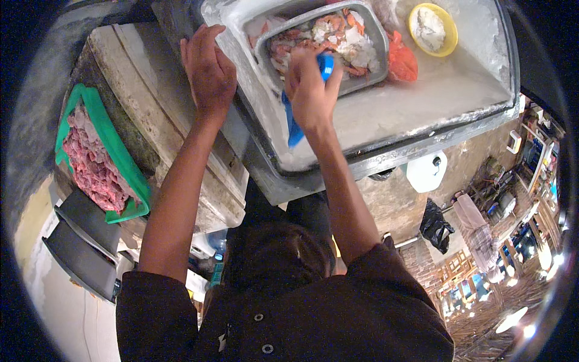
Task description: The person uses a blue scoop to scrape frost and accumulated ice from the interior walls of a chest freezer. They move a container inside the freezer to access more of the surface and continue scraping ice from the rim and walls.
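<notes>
My right hand is closed around a blue plastic tool, whose flat, pointed part reaches down below the fist; its exact kind cannot be told. The fist is over a grey metal tray that holds orange-red seafood, perhaps crab pieces, mixed with ice chunks. This tray lies inside a frosted chest freezer. To the left, my left hand lies at the freezer's left rim, fingers slightly bent, with no object seen in it. Beside the tray's right end is a red plastic bag.
A yellow bowl of white frozen matter is at the freezer's upper right. Left of me, a green-edged tray of pinkish raw meat or seafood rests on a worn white lid. A white jug and a black bag are beyond the freezer's front.
</notes>
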Tool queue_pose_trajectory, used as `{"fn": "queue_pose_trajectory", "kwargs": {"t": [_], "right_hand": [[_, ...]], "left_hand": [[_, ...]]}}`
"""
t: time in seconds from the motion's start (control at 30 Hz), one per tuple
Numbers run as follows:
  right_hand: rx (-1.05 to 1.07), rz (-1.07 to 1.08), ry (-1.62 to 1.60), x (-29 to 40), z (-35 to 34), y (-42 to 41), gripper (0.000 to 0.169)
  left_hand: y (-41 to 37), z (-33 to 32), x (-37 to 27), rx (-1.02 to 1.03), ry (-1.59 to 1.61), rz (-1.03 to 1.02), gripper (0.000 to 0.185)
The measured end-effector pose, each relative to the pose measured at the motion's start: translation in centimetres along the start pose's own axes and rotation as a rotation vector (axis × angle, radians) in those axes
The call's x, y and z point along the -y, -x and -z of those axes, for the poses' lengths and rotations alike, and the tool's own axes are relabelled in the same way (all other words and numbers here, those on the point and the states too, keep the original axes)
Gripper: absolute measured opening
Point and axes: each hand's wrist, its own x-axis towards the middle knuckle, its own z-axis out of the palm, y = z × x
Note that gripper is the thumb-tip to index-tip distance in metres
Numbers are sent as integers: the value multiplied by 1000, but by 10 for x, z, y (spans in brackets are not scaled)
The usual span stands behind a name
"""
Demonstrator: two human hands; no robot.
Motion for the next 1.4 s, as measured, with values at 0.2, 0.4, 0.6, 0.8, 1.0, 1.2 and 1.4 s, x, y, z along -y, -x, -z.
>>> {"fn": "queue_pose_trajectory", "kwargs": {"t": [0.2, 0.4, 0.6, 0.8, 1.0, 1.2, 1.4], "right_hand": [[-121, 104, 259, -59, -11, 1, 27], [-198, 106, 47, 11, -26, -17, 27], [-254, 99, 250, -83, -12, -14, 35], [-268, 100, 353, -41, -22, -15, 38], [-292, 165, 282, -67, -5, -35, 32], [-191, -15, 384, -62, -20, -19, 38], [-198, 97, 203, -46, -29, -21, 34]], "left_hand": [[-12, 2, -14, -199, 27, 35, 40], [-8, 3, -6, -223, -65, 71, 39], [-19, -4, -3, -233, -99, 26, 38], [-6, 2, -7, -221, -94, 82, 36], [-4, 0, -4, -206, -99, 101, 35], [-10, -1, -7, -231, -111, 81, 33], [-6, -1, -4, -230, -130, 71, 32]]}}
